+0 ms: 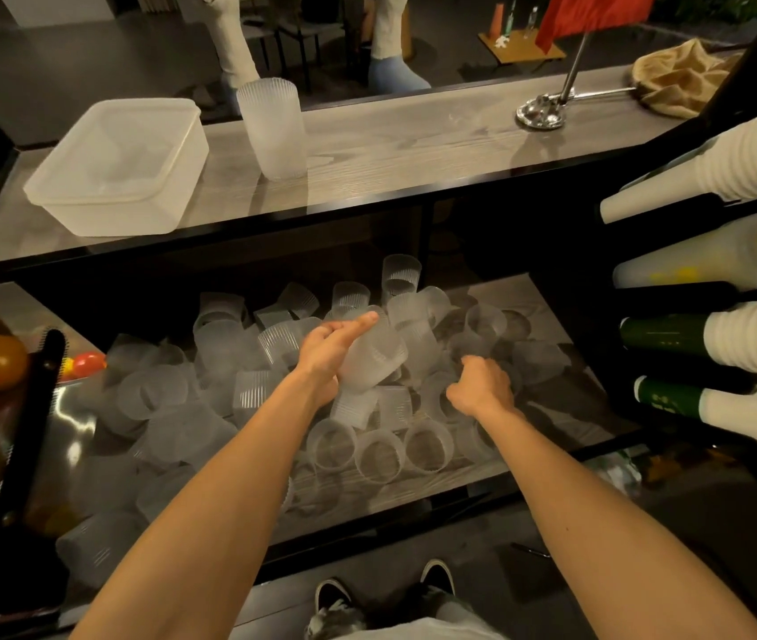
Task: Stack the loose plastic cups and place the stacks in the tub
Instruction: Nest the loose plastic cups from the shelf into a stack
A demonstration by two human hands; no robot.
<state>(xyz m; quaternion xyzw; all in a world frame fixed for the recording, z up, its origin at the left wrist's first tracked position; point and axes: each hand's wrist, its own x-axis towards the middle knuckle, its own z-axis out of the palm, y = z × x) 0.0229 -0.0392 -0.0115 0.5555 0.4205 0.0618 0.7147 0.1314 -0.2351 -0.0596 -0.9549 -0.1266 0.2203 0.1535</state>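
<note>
Tub (113, 168) sat up on the counter (413, 145), well above and left of the left hand, with one tall finished stack (273, 131) standing just beside it, not in it yet. Down on the shelf (436, 482), the left hand (323, 351) was clamped on a tilted cup (374, 362), forefinger laid straight along its side, thumb hidden underneath. Loose cups (252, 394) were heaped all around and under both hands. The right hand (483, 385), just right of that cup, had its fingers curled down into the pile, and I honestly couldn't tell if it had got hold of one. My worry: these cups look light and slippery, so a crooked nest could jam, or a forearm could sweep a few off the shelf's front edge.
</note>
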